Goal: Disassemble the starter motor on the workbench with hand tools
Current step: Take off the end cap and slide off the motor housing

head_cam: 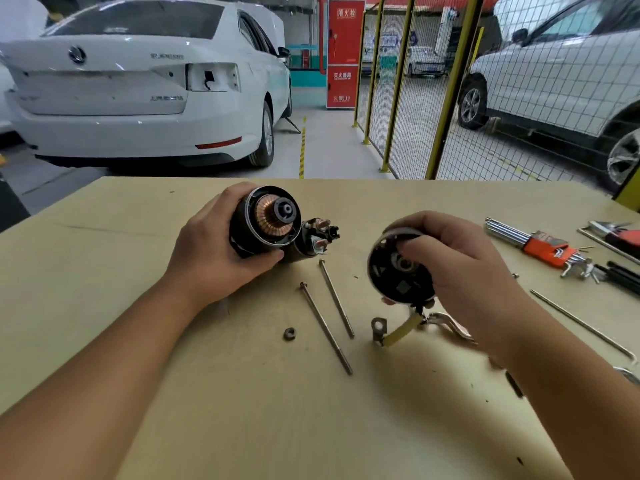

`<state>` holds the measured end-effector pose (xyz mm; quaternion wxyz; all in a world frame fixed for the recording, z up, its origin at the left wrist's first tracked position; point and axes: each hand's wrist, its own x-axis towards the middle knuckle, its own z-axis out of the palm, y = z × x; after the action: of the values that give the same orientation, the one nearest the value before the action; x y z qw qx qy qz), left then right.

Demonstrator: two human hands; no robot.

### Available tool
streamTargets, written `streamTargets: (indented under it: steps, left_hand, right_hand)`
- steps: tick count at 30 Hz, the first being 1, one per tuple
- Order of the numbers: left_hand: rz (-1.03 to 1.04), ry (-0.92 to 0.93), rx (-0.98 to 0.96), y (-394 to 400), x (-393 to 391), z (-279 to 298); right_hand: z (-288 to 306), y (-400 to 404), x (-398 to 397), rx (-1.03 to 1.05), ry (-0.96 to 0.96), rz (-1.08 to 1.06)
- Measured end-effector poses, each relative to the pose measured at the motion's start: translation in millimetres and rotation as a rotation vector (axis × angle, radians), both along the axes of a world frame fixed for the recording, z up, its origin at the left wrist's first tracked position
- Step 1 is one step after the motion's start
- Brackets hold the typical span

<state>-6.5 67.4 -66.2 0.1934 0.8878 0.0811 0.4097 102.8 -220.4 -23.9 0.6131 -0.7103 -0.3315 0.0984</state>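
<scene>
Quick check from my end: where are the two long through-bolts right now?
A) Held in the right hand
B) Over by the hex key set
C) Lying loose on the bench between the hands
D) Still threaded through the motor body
C: both long through-bolts lie loose on the workbench, between the left hand gripping the motor body and the right hand holding the end cap.

Starter motor body point(265, 220) left in left hand point(211, 251), end cover point(401, 268) right in right hand point(460, 271). Two through bolts point(329, 320) on workbench point(242, 410) between them, nut point(290, 333) just left. Hex key set point(540, 245) far right.
</scene>
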Motion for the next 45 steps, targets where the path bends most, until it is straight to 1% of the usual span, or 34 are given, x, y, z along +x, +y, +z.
streamTargets:
  steps: [2,3,5,7,12,14,18,25,31,36,39,43,45]
  left_hand:
    - [0.010,-0.001,-0.021,-1,0,1]
    - [0.012,-0.003,-0.032,-1,0,1]
    - [0.007,-0.006,-0.046,-2,0,2]
    - [-0.001,-0.008,-0.056,-1,0,2]
    - [-0.017,-0.002,-0.066,2,1,2]
    - [-0.021,-0.003,-0.065,2,1,1]
    - [-0.034,-0.003,-0.056,2,1,1]
    - [-0.035,0.002,-0.054,3,1,0]
    - [-0.028,0.005,-0.064,3,1,0]
    - [-0.007,0.013,-0.059,3,1,0]
    - [-0.008,0.016,-0.055,1,0,1]
    - [-0.013,0.015,-0.045,0,-1,2]
    - [-0.013,0.015,-0.031,0,-1,1]
  right_hand:
    - [0,-4,7,-0.103,-0.153,-0.048]
    - [-1,-5,10,-0.130,-0.167,-0.056]
    - [-7,-6,16,-0.161,-0.125,-0.066]
    - [-13,-6,20,-0.224,-0.122,-0.094]
    - [-17,-4,19,-0.398,-0.275,-0.091]
    - [-16,-5,16,-0.427,-0.295,-0.085]
    - [-15,-7,15,-0.415,-0.282,-0.053]
    - [-15,-5,23,-0.433,-0.202,-0.091]
    - [-19,-4,26,-0.374,-0.164,-0.114]
    - [-21,-4,29,-0.305,-0.090,-0.167]
    - [-19,-5,30,-0.311,-0.106,-0.190]
    - [-18,-7,27,-0.346,-0.137,-0.159]
    - [-17,-6,21,-0.293,-0.209,-0.196]
